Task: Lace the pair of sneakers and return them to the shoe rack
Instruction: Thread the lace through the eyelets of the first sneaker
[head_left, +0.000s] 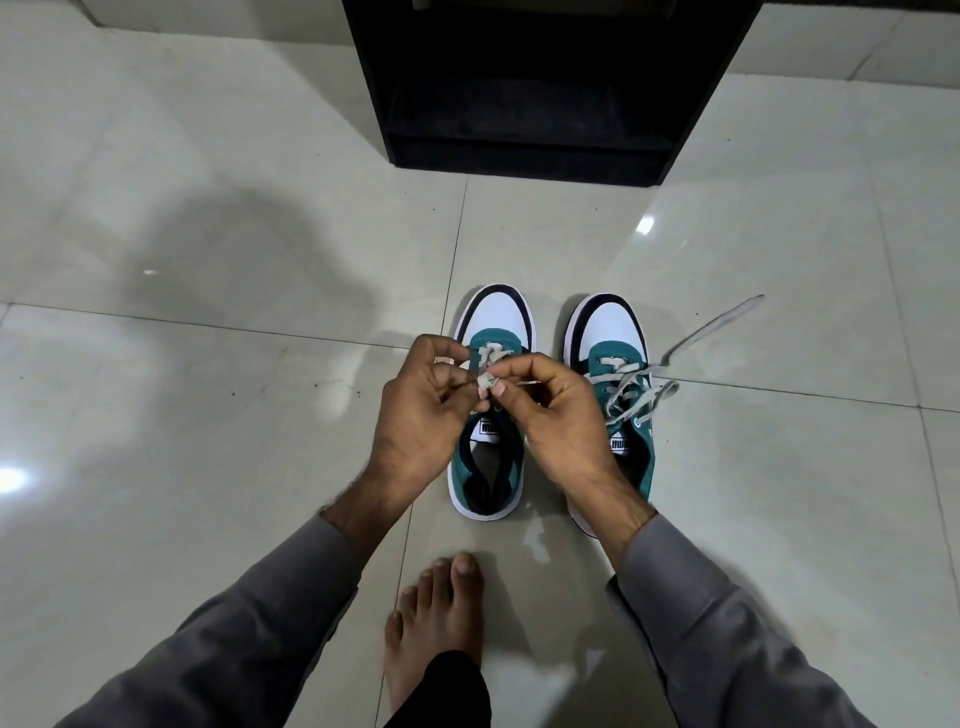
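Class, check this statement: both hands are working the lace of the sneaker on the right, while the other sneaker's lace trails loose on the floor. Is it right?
Not quite. The head view shows the left hand and right hand working the lace of the left sneaker; the right sneaker has the lace trailing on the floor.

A home entryway: glossy cream floor tiles (208, 415), a black shoe rack (530, 88), a bare foot (441, 618).

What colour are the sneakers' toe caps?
White, rimmed in black, on both sneakers; the head view shows it.

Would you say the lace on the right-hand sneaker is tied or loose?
Loose: the right sneaker is laced, but its lace trails untied across the floor.
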